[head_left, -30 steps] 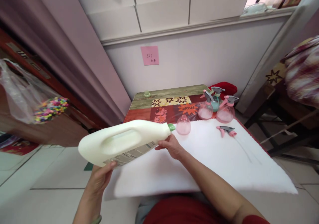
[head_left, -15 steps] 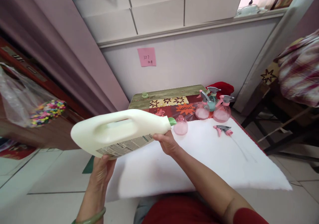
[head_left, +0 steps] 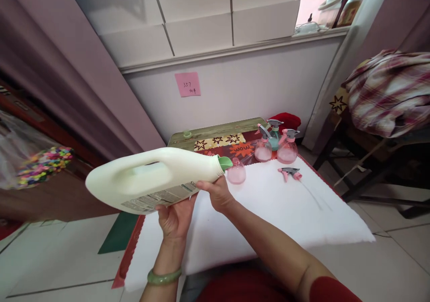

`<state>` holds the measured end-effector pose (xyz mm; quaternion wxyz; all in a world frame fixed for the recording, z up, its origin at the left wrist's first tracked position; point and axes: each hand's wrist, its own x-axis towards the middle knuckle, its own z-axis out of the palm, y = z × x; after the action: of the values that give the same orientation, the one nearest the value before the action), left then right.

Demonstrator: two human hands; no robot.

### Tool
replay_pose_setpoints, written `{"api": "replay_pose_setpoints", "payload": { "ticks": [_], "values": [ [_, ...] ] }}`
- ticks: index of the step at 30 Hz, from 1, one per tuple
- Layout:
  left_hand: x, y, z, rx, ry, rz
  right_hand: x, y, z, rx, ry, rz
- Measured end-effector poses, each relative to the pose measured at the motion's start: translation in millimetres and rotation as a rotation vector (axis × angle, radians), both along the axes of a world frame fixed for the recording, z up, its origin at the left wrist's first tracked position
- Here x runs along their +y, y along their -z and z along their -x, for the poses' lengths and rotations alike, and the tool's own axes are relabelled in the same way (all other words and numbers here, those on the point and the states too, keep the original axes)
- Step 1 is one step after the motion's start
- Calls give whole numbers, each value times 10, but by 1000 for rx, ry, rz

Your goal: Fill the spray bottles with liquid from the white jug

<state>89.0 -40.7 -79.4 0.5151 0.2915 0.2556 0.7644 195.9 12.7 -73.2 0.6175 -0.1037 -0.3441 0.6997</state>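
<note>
A large cream-white jug (head_left: 183, 165) with a built-in handle is held on its side above the table, its green-lipped mouth pointing right. My left hand (head_left: 176, 217) grips it from beneath, thumb on the printed label. My right hand (head_left: 217, 193) is closed round the neck end, with part of its fingers hidden behind the jug. Just beyond the mouth stands an open pink spray bottle (head_left: 237, 173), upright and without its head. A grey and pink trigger sprayer (head_left: 289, 173) with a clear tube lies on the white cloth to the right.
White cloth (head_left: 268, 217) covers the near part of the table. At its back right stand two pink spray bottles (head_left: 287, 152) and a teal spray bottle (head_left: 274, 138). A small green ring-shaped cap (head_left: 187, 134) sits at the back left. Plaid fabric (head_left: 389, 96) rests at the right.
My left hand has shifted right along the jug's underside, nearer its middle. The jug stays on its side, and more of the green lip shows. The camera view has turned a little.
</note>
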Motion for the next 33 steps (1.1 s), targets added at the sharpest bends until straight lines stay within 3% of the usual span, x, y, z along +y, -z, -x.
{"api": "replay_pose_setpoints", "payload": {
  "ticks": [4, 7, 10, 14, 16, 18, 22, 25, 29, 33],
  "values": [
    [203, 96, 44, -153, 17, -78, 64, -22, -33, -50, 8, -47],
    [368, 130, 148, -193, 57, -129, 131, 92, -159, -171, 49, -62],
    [529, 70, 253, -165, 48, -172, 145, 405, -346, -329, 40, -59],
    [726, -23, 377, -151, -86, -183, 110, 916, -504, -619, -185, -194],
    [794, -16, 412, -152, -154, -178, 109, 1056, -494, -720, -269, -237],
    [831, 34, 420, -148, -196, -167, 134, 1089, -424, -704, -311, -181],
    [832, 192, 383, -154, -246, -141, 217, 1063, -193, -525, -138, -9],
    [812, 291, 357, -156, -269, -134, 256, 1158, -72, -524, 16, 12],
    [789, 363, 344, -139, -291, -120, 300, 1325, -114, -591, 48, -9],
    [781, 412, 333, -128, -303, -74, 382, 1318, -248, -501, 152, -37]
  ]
}}
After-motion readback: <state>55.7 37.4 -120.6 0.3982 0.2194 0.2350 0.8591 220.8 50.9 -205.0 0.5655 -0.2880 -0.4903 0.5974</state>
